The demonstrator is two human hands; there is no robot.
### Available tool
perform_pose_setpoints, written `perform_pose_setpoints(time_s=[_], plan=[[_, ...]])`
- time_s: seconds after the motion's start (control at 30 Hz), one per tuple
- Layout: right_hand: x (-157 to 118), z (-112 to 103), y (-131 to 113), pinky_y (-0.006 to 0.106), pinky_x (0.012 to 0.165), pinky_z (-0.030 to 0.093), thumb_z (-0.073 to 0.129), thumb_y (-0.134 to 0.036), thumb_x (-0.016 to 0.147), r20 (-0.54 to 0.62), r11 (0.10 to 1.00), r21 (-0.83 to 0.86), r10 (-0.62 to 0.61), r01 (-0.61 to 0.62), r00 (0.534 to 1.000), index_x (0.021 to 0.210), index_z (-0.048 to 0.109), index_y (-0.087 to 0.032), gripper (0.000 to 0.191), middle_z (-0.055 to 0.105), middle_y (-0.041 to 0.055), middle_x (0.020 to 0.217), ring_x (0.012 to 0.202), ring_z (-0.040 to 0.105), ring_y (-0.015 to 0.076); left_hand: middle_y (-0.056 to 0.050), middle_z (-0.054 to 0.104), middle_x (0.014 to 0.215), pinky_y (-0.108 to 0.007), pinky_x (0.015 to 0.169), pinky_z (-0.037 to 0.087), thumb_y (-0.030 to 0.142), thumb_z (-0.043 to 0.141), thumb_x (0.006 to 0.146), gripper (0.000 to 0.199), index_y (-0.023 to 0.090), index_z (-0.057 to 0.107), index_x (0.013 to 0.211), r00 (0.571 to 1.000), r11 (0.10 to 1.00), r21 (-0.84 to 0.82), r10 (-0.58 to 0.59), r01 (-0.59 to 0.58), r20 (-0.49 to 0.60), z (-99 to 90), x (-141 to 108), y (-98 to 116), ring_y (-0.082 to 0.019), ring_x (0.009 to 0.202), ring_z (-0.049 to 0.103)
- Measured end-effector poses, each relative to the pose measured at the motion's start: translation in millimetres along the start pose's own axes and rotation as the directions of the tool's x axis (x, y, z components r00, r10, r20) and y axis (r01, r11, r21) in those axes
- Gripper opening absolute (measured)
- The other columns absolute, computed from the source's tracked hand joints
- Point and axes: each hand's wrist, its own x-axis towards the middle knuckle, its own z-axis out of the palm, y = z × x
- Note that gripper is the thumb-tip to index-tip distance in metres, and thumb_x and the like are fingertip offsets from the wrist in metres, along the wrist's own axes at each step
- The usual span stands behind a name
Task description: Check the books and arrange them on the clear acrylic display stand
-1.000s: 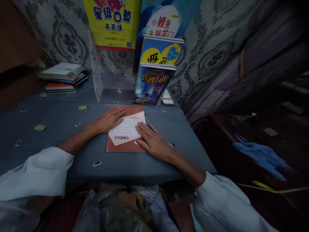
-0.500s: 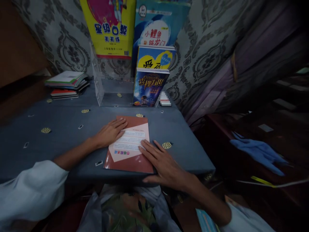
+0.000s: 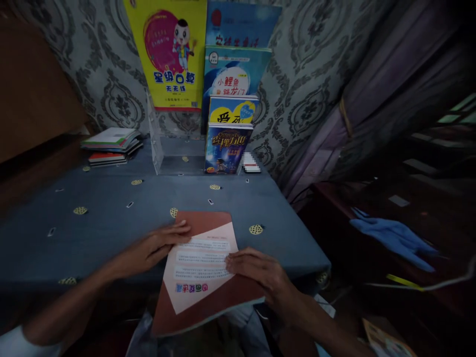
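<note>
A thin book [image 3: 203,267] with a reddish-brown cover and a pale printed panel lies in front of me, its near end reaching past the table's front edge and curving. Against its left side, my left hand [image 3: 163,243] is closed, fingertips on the cover and thumb out of sight. The bent fingers of my right hand [image 3: 260,272] grip the right side, fingertips resting on the printed panel. What lies under the book is hidden.
A clear acrylic stand [image 3: 156,144] on the blue tablecloth [image 3: 111,233] bears upright books, a dark blue one [image 3: 226,148] in front. At the back left is a stack of books [image 3: 111,141]. A blue cloth [image 3: 394,238] lies on a dark surface to the right.
The book has come toward me, and its near end now hangs over the table's front edge. Both hands moved with it, the right hand's fingers curling in from flat. My view has tilted up slightly.
</note>
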Motion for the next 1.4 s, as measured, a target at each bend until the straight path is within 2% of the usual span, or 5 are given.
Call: perform_pose_setpoints(time_s=[0.27, 0.47, 0.93, 1.13, 1.4], plan=[[58.7, -19.7, -2.1, 0.029, 0.058, 0.052, 0.060, -0.061, 0.091, -0.270, 0.890, 0.165, 0.455, -0.425, 0.849, 0.076, 0.073, -0.022, 0.044, 0.067, 0.0016, 0.065, 0.060, 0.062, 0.0173, -0.004, 0.054, 0.151, -0.050, 0.119, 0.038, 0.062, 0.041, 0.097, 0.060, 0.033, 0.048, 0.149, 0.965, 0.962, -0.261, -0.135, 0.074, -0.225, -9.0, 8.7, 13.8, -0.032, 0.140, 0.048], [89.8, -13.7, 29.5, 0.035, 0.075, 0.058, 0.064, -0.056, 0.089, -0.365, 0.838, 0.381, 0.525, -0.391, 0.769, 0.095, 0.072, -0.022, 0.035, 0.073, 0.0030, 0.081, 0.080, 0.068, 0.0221, -0.005, 0.061, 0.143, -0.046, 0.120, 0.037, 0.068, 0.022, 0.099, 0.071, 0.023, 0.052, 0.144, 0.786, 0.921, -0.388, -0.269, 0.040, -0.557, -1.1, 72.0, 11.9, -0.029, 0.142, 0.045], [103.0, -6.4, 93.3, 0.022, 0.034, 0.034, 0.062, -0.065, 0.084, -0.164, 0.698, 0.470, 0.671, -0.540, 0.723, 0.092, 0.065, -0.019, 0.046, 0.058, -0.0041, 0.056, 0.038, 0.043, 0.0094, -0.012, 0.073, 0.124, -0.044, 0.096, 0.056, 0.063, 0.033, 0.097, 0.062, 0.018, 0.057, 0.133, 0.810, 0.610, -0.792, -0.467, 0.006, -0.354, -18.8, 133.8, -20.5, -0.028, 0.109, 0.071], [89.7, -1.4, 119.7, 0.022, 0.043, 0.040, 0.073, -0.045, 0.077, -0.013, 0.651, 0.189, 0.750, -0.735, 0.661, 0.090, 0.064, -0.018, 0.031, 0.065, -0.0022, 0.056, 0.048, 0.059, 0.0141, -0.003, 0.072, 0.079, -0.038, 0.069, 0.056, 0.051, 0.050, 0.091, 0.054, 0.019, 0.049, 0.135, 0.855, 0.901, -0.047, -0.425, 0.432, -0.297, -19.1, 99.7, -64.0, -0.026, 0.073, 0.071], [91.5, -2.9, 121.5, 0.024, 0.047, 0.037, 0.068, -0.039, 0.082, 0.014, 0.675, 0.092, 0.734, -0.732, 0.679, 0.100, 0.069, -0.016, 0.029, 0.059, -0.0053, 0.050, 0.046, 0.057, 0.0145, -0.014, 0.064, 0.112, -0.038, 0.079, 0.054, 0.035, 0.041, 0.099, 0.032, 0.017, 0.062, 0.116, 0.905, 0.715, 0.557, -0.307, 0.423, -0.293, -21.4, 113.0, -47.2, -0.029, 0.105, 0.062]])
